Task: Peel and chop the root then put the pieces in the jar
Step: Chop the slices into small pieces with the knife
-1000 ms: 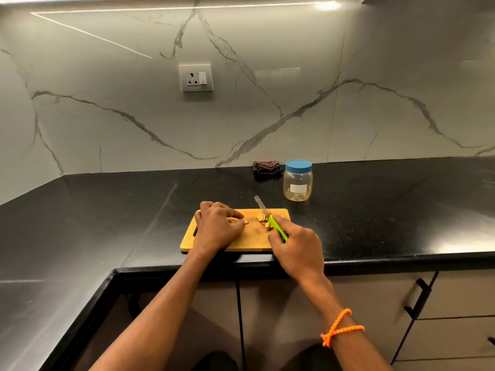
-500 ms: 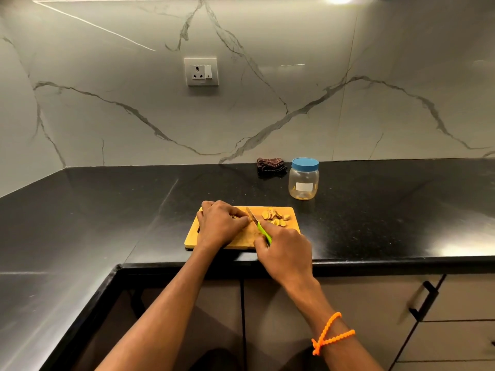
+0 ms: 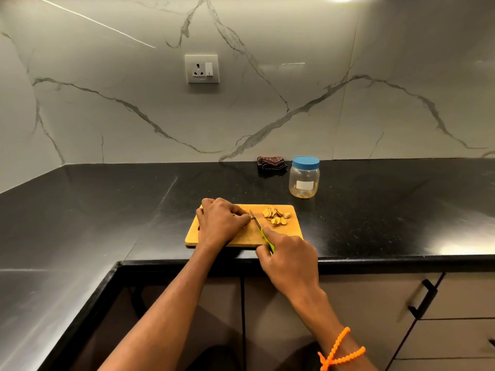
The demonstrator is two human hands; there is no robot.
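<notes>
Left hand [image 3: 222,223] sits curled on the left half of the rectangular light-wood chopping board [image 3: 294,231], fingers bunched over the remaining piece of root [image 3: 237,215], which is mostly hidden under the knuckles. Right hand [image 3: 288,259] grips the lime-green handle of a small knife [image 3: 261,230]; the steel blade angles up-left, tip on the board just beside the left fingertips. Compared with half a second ago the blade stays at the same cut line next to the left hand and the right hand has barely shifted; a second ago the knife was further right, up among the slices. Pile of yellow-tan cut slices [image 3: 276,216] lies on the right part of the board, apart from the blade. Clear plastic jar with blue screw lid [image 3: 304,178] stands on the glossy black stone tabletop [image 3: 107,210] behind the board's right corner, lid on, a few yellowish bits at its bottom. Folded dark brown cloth [image 3: 270,163] lies against the marble backsplash, just left of the jar. Orange beaded band [image 3: 338,349] is on the right wrist.
</notes>
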